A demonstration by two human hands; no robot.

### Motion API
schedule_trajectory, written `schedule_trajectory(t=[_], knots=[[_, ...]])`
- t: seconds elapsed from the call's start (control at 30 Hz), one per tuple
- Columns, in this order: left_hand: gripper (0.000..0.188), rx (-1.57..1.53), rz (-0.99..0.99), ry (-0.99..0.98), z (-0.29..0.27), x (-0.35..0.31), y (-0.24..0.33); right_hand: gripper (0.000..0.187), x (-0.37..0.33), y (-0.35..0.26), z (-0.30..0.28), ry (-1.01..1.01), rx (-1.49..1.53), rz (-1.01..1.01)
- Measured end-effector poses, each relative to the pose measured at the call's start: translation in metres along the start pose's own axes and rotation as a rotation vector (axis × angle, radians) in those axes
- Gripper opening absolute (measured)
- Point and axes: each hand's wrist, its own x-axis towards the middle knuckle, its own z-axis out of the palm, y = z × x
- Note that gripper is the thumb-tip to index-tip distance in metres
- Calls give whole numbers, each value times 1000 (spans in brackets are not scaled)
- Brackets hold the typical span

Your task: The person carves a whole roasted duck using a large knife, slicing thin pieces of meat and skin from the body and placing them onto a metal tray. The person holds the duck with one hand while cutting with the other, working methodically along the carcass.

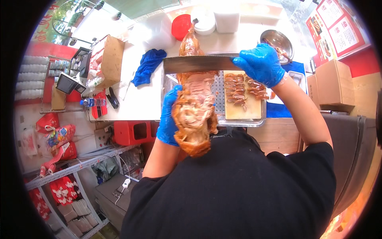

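Observation:
My gloved left hand [168, 119] is closed on the side of a browned roast duck [194, 105], whose breast shows pale, carved meat. A large broad-bladed knife [199, 63] lies across the duck near its neck end, its handle wrapped by my gloved right hand [260, 65]. Whether the edge is in the meat cannot be seen. Right of the duck, rows of sliced duck meat [234, 89] rest on a pale cutting board [238, 114]. The board sits in a metal tray with a perforated rack [219, 99], which also lies under the duck.
A steel bowl [290, 43] with duck scraps stands at the back right. On the left are a crumpled blue cloth [149, 65], a cardboard box [113, 59] and a black stapler-like tool [113, 98]. Behind the tray stand a red lid [181, 26] and white containers [227, 20].

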Motion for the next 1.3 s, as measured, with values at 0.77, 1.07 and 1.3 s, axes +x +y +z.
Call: schedule_trajectory(t=[0.77, 1.07, 1.3], knots=[[51, -93, -66, 6, 7, 12, -15, 36, 6, -15, 22, -36, 82, 8], [46, 188, 72, 160, 7, 24, -29, 41, -3, -28, 23, -110, 186, 190], [55, 80, -13, 185, 22, 29, -37, 62, -22, -32, 32, -243, 174, 416]])
